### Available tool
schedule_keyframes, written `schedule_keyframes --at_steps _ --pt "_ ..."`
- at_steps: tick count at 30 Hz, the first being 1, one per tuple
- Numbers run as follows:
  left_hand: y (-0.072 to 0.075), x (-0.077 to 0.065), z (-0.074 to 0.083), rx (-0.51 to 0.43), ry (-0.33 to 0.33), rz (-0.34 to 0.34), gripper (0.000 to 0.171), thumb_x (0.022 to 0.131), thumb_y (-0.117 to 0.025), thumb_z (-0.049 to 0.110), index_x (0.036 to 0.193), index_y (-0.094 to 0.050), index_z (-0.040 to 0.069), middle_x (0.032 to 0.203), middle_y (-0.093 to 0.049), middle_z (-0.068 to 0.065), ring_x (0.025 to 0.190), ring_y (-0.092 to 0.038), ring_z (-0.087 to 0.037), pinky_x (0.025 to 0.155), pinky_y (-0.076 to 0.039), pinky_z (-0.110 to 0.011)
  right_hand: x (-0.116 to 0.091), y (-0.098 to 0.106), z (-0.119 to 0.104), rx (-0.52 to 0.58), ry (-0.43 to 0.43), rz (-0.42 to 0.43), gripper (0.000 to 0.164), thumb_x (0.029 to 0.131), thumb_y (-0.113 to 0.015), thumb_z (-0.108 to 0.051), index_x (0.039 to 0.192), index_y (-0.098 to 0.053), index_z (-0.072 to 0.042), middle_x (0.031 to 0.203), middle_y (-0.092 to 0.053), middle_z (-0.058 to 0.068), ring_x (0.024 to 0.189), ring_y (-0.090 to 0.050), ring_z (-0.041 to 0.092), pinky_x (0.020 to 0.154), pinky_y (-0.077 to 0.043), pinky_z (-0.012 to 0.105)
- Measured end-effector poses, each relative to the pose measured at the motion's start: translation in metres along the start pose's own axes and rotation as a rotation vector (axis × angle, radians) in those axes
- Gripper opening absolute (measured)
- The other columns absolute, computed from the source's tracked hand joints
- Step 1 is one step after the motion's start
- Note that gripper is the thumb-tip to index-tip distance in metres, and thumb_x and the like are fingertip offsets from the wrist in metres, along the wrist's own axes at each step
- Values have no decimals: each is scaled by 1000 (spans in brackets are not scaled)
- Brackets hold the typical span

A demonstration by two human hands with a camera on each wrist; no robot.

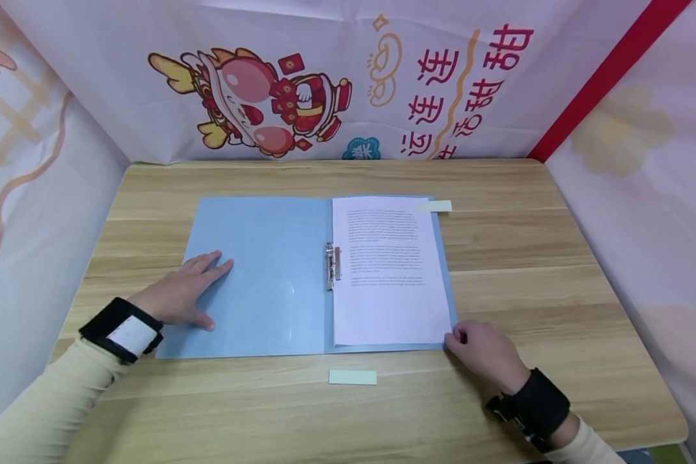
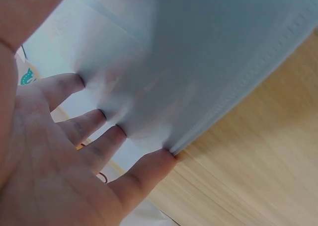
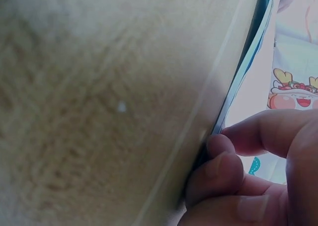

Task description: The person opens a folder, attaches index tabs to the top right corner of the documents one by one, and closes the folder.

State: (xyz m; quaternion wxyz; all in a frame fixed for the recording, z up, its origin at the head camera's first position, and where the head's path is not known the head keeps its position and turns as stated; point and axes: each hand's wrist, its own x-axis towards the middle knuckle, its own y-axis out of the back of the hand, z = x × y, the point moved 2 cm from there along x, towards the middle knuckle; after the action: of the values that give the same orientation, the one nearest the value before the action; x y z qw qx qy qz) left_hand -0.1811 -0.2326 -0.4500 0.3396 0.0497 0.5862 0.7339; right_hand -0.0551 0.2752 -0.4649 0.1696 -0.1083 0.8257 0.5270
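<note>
A blue folder [image 1: 255,277] lies spread flat on the table, with a metal clip [image 1: 330,266] at its spine. Printed sheets of paper [image 1: 391,312] lie on its right side. My left hand [image 1: 180,290] rests on the left cover with fingers spread; in the left wrist view its fingertips [image 2: 149,169] touch the blue plastic. At the lower right corner, my right hand [image 1: 487,351] pinches the folder's edge between thumb and curled fingers, seen close up in the right wrist view. Whether the paper's corner is also in that pinch, I cannot tell.
A pale green sticky strip [image 1: 352,377] lies on the wooden table [image 1: 238,412] in front of the folder. Another pale strip [image 1: 437,206] sticks out past the paper's upper right edge. Printed cloth [image 1: 470,64] hangs behind the table and at both sides.
</note>
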Motion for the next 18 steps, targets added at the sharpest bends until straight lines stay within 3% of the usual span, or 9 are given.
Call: schedule_keyframes --at_steps 12,18 --pt "4 -1 -8 -17 -27 9 118 62 -94 48 155 -39 0 159 -25 -33 143 -26 -55 111 -29 -67 0 12 -4 22 -4 -29 33 100 -59 -22 69 -56 -13 61 -46 -1 54 -46 16 51 -34 27" --pt "10 -2 -10 -26 -35 21 114 63 -90 56 152 -45 2 157 -31 -33 141 -31 -55 109 -35 -66 2 35 -16 54 91 15 32 102 -57 -22 71 -58 -13 61 -48 -1 53 -46 16 49 -36 27"
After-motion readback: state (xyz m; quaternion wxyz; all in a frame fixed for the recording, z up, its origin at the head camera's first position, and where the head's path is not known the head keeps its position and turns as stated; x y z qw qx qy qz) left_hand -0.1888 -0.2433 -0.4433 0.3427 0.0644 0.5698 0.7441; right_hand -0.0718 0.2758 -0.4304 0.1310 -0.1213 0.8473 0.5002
